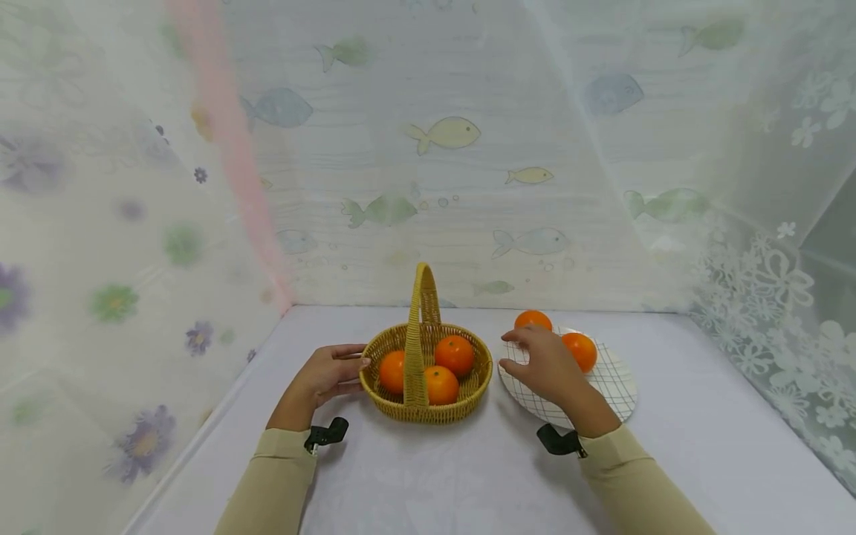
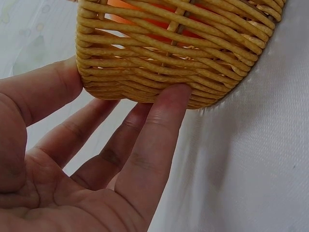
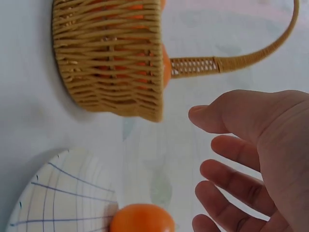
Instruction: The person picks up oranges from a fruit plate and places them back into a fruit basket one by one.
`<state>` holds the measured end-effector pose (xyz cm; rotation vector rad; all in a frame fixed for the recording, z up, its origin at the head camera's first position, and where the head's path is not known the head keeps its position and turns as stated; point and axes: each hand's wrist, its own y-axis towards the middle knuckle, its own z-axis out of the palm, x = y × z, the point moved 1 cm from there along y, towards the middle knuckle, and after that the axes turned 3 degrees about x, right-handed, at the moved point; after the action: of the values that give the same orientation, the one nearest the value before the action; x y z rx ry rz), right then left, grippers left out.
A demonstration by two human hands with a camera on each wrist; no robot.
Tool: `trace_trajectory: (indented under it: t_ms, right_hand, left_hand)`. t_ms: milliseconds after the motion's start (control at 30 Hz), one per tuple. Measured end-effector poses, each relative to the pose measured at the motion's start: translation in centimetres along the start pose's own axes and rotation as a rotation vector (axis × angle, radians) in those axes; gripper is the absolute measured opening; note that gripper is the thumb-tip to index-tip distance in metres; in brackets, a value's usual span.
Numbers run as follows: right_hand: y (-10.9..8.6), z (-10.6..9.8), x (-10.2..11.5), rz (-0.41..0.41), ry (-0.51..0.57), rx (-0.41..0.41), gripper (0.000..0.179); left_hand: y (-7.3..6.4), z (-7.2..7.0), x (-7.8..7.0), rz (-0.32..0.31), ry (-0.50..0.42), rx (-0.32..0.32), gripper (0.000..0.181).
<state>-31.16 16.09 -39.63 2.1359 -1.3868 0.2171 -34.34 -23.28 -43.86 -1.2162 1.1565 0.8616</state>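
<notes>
A yellow wicker basket [image 1: 426,413] with a tall arched handle holds several oranges, one orange [image 1: 455,355] at its right side. My left hand [image 1: 332,377] is at the basket's left end. In the left wrist view its extended fingers [image 2: 159,128] touch the woven wall, and the thumb side reaches up by the rim. My right hand [image 1: 550,369] hovers over the left part of a white plate [image 1: 615,386] with a dark grid pattern, fingers loosely bent and nothing between them. Beyond that hand, two oranges show on the plate, one orange [image 1: 579,352] beside the knuckles and another orange [image 1: 533,320] behind the fingers.
A white cloth covers the table [image 1: 428,483]. Behind it hangs a pale curtain [image 1: 468,186] with fish prints, and flowered curtains [image 1: 134,334] close off the sides. Dark camera mounts [image 1: 559,440] sit at both wrists.
</notes>
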Motion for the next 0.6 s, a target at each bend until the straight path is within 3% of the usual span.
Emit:
trace_trajectory:
  t_ms: [167,367,600]
  right_hand:
    - [0.1,-0.9,-1.1,0.012,-0.014,-0.008,0.041]
    - [-0.2,-2.4,-1.9,0.022,-0.019,-0.063,0.043]
    - [-0.5,-3.5,-3.6,0.133,-0.051,-0.046,0.043]
  left_hand:
    - [-0.1,0.1,-0.5,0.001,0.009,0.022,0.054]
    - [0.1,-0.1,-0.5,-0.003,-0.002,-0.001,0.051]
    - [0.2,-0.2,0.0,-0.01,-0.015,-0.006,0.049]
